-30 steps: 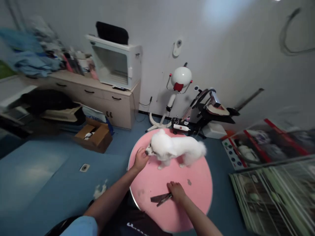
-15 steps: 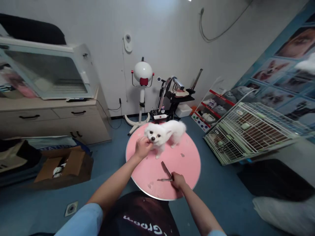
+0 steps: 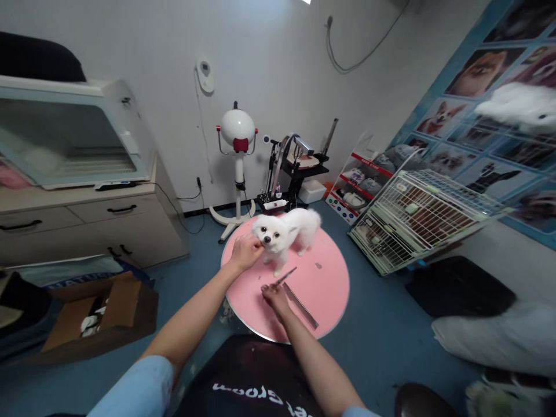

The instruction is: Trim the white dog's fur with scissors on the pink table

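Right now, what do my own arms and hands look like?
Your left hand and right hand are bare, with no gloves or watch visible. The left sleeve is short and light blue; only a light-blue edge of the right sleeve shows.

The comb (image 3: 300,305) has left the right hand (image 3: 275,296) (it now lies on the pink table (image 3: 330,284)).

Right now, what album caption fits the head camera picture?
A white dog stands on a round pink grooming table, left hand at its muzzle, right hand holding scissors near a metal comb.
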`<state>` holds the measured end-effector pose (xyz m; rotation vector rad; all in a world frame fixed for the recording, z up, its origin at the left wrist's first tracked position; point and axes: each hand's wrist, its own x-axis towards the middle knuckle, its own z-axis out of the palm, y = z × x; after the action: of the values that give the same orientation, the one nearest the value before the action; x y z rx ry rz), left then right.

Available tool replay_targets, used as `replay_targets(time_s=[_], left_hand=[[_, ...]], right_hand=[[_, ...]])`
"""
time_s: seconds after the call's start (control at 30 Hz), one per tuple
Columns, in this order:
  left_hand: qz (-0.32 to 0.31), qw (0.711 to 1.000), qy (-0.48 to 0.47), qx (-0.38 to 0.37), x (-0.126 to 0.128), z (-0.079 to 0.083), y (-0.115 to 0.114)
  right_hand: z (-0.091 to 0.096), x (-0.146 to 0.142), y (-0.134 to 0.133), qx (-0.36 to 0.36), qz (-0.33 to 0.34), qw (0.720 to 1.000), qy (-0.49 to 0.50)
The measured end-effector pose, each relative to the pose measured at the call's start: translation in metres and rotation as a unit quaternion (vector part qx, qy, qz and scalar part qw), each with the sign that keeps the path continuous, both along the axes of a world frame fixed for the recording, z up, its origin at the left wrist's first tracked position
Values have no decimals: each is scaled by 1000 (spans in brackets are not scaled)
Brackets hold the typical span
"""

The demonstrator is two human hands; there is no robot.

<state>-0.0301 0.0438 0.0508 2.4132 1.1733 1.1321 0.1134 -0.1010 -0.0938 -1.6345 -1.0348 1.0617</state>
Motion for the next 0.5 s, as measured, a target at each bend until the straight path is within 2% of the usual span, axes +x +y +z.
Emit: replay_targets(time_s=[0.07, 0.17, 0.3, 0.4, 0.5], left_hand=[[2, 1000, 4, 6, 2, 0, -1], [-1, 1000, 18, 5, 4, 1, -2], [-5, 999, 34, -1, 7, 4, -4], [-2, 999, 38, -8, 9, 7, -6], [-2, 999, 44, -20, 10, 10, -9]], right_hand=[[10, -36, 26, 23, -51, 996, 74], [27, -65, 62, 78, -145, 983, 84], [35, -70, 86, 133, -177, 973, 61], [30, -65, 88, 148, -155, 975, 63], [24, -58, 85, 169, -162, 972, 18]])
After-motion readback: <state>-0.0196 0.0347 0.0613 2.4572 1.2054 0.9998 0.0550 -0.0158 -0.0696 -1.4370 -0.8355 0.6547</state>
